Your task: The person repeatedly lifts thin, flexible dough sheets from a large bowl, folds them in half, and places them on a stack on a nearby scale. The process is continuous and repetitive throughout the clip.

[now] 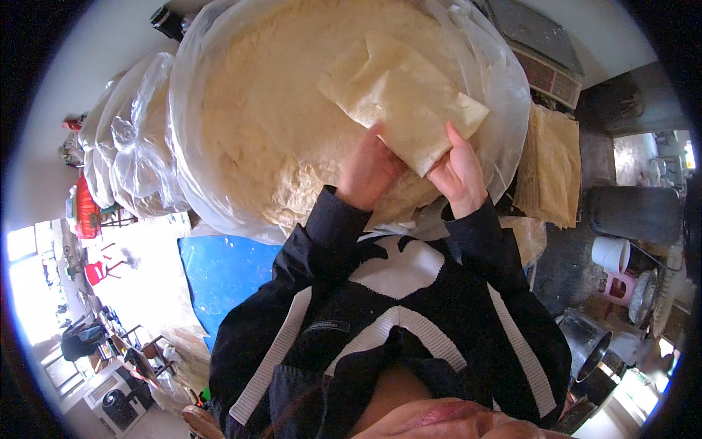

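Observation:
A large stack of thin, round, pale sheets [263, 104], which look like flatbread, lies before me in clear plastic film [189, 137]. Its near edge is ragged and crumbly. Above its right half I hold a folded sheet [400, 93] of the same pale material, with creases and one corner turned up at the right. My left hand [370, 170] grips its near left edge, thumb on top and fingers mostly hidden. At the near right corner, my right hand [460, 170] pinches the sheet between thumb and fingers.
Stacked folded tan sheets [548, 164] lie right of the round stack, below a flat grey device [537, 38]. Bulging clear plastic bags [140, 137] stand on the left. A blue surface [225, 274] shows beside me. Farther right are a white bucket [610, 254] and a metal pot [584, 340].

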`<state>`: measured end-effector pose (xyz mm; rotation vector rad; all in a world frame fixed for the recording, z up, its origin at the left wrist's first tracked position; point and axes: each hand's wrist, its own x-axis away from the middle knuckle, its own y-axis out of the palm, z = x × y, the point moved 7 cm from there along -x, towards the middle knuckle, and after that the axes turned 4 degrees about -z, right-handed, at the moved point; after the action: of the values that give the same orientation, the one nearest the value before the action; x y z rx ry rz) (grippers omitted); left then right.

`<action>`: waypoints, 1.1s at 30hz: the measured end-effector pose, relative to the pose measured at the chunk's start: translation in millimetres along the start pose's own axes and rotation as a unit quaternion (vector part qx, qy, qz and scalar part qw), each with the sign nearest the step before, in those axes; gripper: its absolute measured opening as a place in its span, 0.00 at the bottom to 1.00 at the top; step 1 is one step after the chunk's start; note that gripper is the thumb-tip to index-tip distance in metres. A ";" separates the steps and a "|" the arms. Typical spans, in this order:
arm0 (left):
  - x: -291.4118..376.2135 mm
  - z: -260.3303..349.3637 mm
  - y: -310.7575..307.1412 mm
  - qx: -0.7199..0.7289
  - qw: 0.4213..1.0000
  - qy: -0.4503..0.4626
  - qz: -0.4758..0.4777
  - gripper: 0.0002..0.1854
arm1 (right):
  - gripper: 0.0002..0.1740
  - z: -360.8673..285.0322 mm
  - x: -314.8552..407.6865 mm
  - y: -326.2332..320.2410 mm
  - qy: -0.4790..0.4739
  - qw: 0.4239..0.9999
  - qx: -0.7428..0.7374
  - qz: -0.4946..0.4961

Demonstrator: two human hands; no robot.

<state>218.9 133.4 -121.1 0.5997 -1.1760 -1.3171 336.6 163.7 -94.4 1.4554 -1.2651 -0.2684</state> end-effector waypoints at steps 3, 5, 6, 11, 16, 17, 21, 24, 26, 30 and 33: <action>-10.0 -22.0 9.2 0.032 0.996 -0.074 -0.032 0.25 | 0.26 -8.9 6.5 -5.6 -0.021 0.989 0.145 0.015; -10.8 -18.3 14.2 0.045 0.996 -0.064 -0.037 0.23 | 0.26 -27.9 18.8 -17.8 -0.036 0.945 0.320 0.057; -8.5 -13.4 15.7 0.055 0.997 -0.046 -0.032 0.21 | 0.27 -42.0 29.2 -2.8 -0.119 0.840 0.528 -0.042; 13.5 -0.5 30.5 -0.132 0.990 0.027 -0.040 0.22 | 0.33 -24.6 46.7 -54.1 0.137 0.875 0.465 0.003; 30.4 -2.1 23.1 -0.086 0.996 -0.032 -0.022 0.24 | 0.23 -15.9 35.2 -37.5 -0.090 0.951 0.296 0.017; 33.1 1.1 14.2 -0.093 0.994 -0.057 0.016 0.25 | 0.21 -18.9 39.2 -31.8 -0.133 0.942 0.307 0.027; 28.7 43.4 0.5 -0.183 0.977 -0.032 0.104 0.15 | 0.16 -28.6 75.4 1.9 -0.198 0.835 0.513 -0.024; 6.9 53.4 40.7 -0.133 0.991 -0.001 0.033 0.15 | 0.17 -47.4 104.4 1.8 -0.175 0.852 0.493 -0.005; -11.6 44.2 86.7 -0.146 0.989 -0.002 -0.012 0.16 | 0.18 -79.6 122.4 -2.1 -0.250 0.864 0.436 0.031; -63.9 -18.9 224.5 -0.202 0.937 -0.054 -0.280 0.15 | 0.18 -170.6 169.9 -39.6 -0.366 0.834 0.384 0.150; -113.9 -78.9 287.6 -0.220 0.905 -0.090 -0.353 0.09 | 0.21 -239.8 204.0 -62.3 -0.513 0.667 0.520 0.145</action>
<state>426.6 283.4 69.3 0.5967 -0.7661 -2.2237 629.6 126.4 31.1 2.0670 -2.8902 -0.1168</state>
